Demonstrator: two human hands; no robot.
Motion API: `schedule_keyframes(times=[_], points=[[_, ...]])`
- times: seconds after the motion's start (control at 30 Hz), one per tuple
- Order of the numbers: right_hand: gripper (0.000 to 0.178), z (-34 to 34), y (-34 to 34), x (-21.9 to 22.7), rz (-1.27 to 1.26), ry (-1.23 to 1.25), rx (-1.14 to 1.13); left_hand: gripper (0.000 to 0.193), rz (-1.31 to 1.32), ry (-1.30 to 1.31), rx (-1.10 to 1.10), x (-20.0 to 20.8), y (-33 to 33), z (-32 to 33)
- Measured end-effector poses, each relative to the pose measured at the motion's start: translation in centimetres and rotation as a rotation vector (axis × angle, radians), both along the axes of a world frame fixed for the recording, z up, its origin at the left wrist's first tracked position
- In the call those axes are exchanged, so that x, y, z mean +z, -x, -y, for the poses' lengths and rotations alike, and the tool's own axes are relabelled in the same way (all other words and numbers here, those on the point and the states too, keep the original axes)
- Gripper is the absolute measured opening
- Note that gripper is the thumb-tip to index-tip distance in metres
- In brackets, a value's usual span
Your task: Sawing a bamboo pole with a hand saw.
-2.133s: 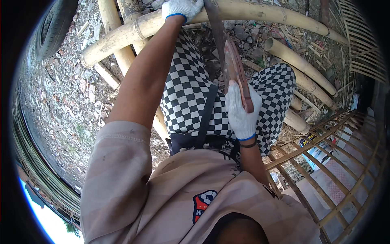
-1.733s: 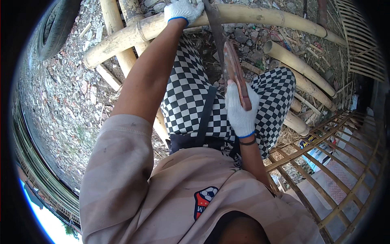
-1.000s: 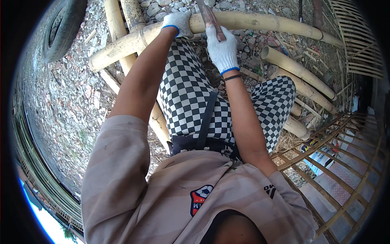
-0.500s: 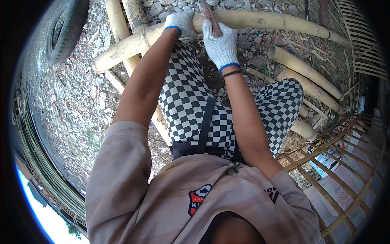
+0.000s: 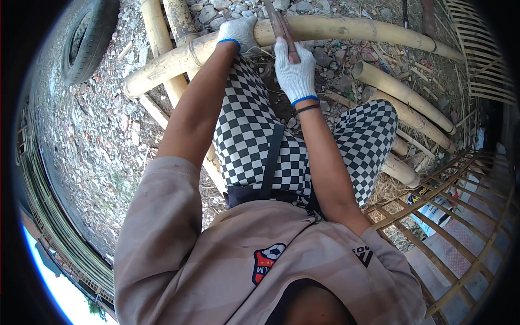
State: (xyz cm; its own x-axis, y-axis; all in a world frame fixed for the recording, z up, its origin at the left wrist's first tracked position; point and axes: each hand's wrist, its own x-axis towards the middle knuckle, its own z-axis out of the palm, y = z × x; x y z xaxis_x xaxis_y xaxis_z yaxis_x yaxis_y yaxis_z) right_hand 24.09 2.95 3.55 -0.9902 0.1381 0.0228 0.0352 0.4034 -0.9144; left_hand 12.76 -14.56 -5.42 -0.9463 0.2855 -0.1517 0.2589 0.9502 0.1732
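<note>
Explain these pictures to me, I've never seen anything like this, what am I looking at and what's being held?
There's no machine here, just a person using gloved hands. Every picture comes from one fisheye camera worn on the head, looking down, so straight edges bend. The left hand rests on a bamboo pole; the right hand grips a wooden-handled tool, probably a saw. Bamboo pieces lie on the stony ground at the right, and a tire is upper left.
</note>
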Motion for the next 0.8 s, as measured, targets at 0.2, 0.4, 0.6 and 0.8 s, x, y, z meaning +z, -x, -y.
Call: schedule_keyframes(times=[0.2,0.4,0.6,0.8], points=[[0.037,-3.3,-15.0,5.4,0.184,0.071,0.087,0.089,0.098,0.015,0.069,2.4,-0.8,2.8],[0.056,0.7,5.4,-0.3,-0.052,-0.085,0.010,0.079,0.052,-0.004,-0.010,0.7,2.0,-0.3],[0.036,-3.4,-13.6,5.9,0.206,0.054,0.064,0.096,0.069,0.053,0.030,1.5,0.2,2.7],[0.049,0.3,2.7,-1.6,-0.087,-0.047,-0.029,0.079,0.039,0.024,0.028,2.6,1.3,-1.0]])
